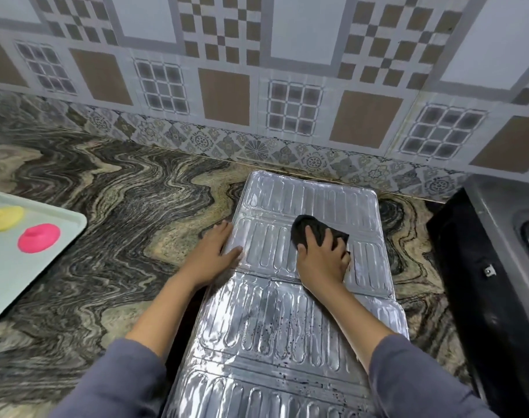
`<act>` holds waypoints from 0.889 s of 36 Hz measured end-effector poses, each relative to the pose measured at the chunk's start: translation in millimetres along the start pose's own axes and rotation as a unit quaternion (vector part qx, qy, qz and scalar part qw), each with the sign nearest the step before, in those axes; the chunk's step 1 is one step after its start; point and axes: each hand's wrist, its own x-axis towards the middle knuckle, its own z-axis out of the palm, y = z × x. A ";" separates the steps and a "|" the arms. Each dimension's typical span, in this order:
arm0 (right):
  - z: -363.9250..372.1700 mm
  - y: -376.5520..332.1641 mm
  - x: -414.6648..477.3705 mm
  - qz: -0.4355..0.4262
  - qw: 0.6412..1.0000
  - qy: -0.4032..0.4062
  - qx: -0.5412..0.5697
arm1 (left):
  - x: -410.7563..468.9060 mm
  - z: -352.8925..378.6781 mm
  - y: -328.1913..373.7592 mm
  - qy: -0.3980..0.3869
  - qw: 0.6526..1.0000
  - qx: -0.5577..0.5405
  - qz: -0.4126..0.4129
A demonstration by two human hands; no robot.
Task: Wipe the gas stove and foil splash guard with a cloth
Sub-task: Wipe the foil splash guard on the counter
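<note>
A silver embossed foil splash guard (287,321) lies flat on the marbled stone counter, stretching from near the wall to the bottom of the view. Dark specks dot its nearer panels. My right hand (323,260) presses a black cloth (314,229) flat onto the guard's far panel, fingers spread over it. My left hand (215,251) rests on the guard's left edge, fingers on the counter side and thumb on the foil, holding it down. The black gas stove (480,282) shows at the right edge, only partly in view.
A pale tray (31,285) sits at the left with a yellow piece (5,218) and a pink piece (38,237) on it. The patterned tiled wall (257,86) rises behind the counter (121,206). Both sleeves are grey.
</note>
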 end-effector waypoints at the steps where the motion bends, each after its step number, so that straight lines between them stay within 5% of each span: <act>1: -0.2 -0.1 0.7 -0.002 1.000 -0.002 -0.006 | -8.8 3.0 1.1 0.016 1.000 0.018 -0.004; 14: 9.3 -53.3 18.3 -0.154 0.987 -0.041 -0.009 | -47.0 33.9 -1.9 0.079 0.991 0.109 -0.013; 24: -5.7 -24.4 31.9 -0.415 0.898 -0.106 -0.101 | -45.9 40.6 -4.5 0.095 0.988 0.122 -0.023; 32: -27.6 52.5 28.5 -0.334 0.934 -0.096 -0.079 | -47.9 39.6 -3.8 0.090 0.989 0.119 -0.022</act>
